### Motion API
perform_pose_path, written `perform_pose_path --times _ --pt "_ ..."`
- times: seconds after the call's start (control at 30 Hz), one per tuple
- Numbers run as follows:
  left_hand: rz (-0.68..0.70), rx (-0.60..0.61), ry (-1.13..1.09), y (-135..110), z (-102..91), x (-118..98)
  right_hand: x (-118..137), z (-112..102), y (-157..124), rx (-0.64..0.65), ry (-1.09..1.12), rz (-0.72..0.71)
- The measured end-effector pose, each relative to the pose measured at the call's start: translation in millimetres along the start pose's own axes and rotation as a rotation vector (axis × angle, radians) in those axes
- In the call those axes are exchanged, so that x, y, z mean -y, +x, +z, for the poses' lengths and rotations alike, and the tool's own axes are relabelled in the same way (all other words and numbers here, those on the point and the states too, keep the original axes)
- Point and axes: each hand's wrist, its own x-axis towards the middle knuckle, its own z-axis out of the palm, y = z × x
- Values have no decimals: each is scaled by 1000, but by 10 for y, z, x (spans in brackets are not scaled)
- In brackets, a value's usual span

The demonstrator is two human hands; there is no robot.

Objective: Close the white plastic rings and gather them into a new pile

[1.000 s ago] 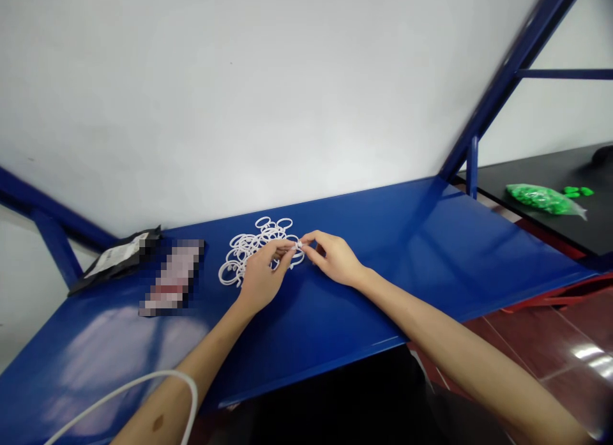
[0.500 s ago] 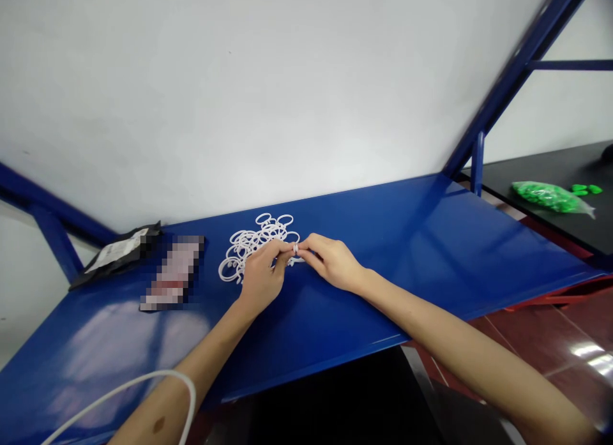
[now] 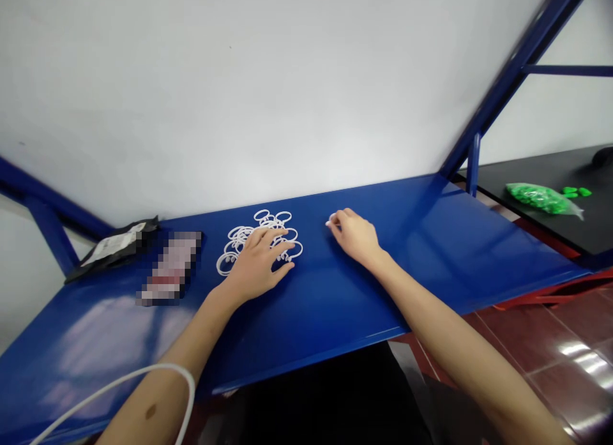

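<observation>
White plastic rings [image 3: 243, 232] with small eyelets lie in a loose, overlapping heap on the blue tabletop [image 3: 306, 324]. Over the right part of this heap, my left hand [image 3: 258, 266] spreads its fingers and grips nothing; whether the fingertips touch the rings I cannot tell. It hides some of them. Farther right, apart from the heap, my right hand [image 3: 355, 235] pinches a white ring [image 3: 331, 220] between thumb and fingers. Only a small bit of that ring shows, low over the tabletop.
To the left lie a black package with a white label [image 3: 115, 246] and a blurred-out flat item [image 3: 173, 266]. A white cable [image 3: 119, 376] loops across my left forearm. Blue frame bars [image 3: 507, 81] rise at the right, beyond which a bag of green pieces [image 3: 539, 198] rests on a black table.
My hands, which were together at the heap's right edge pinching a white ring, have parted. The right has moved right with the ring; the left has opened over the heap.
</observation>
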Motion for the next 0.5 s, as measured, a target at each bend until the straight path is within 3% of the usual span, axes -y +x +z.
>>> perform_pose_path --times 0.13,0.23,0.3,0.5 --pt "-1 69 1 -34 60 28 -257 -71 71 49 -214 333" --pt "-22 24 -104 -8 77 -35 -317 -96 71 14 -230 434" --pt "-69 -30 -200 15 64 -94 -263 -75 41 -29 -137 329" --pt "-359 -64 -413 39 17 -169 155 116 -138 -1 451 -220"
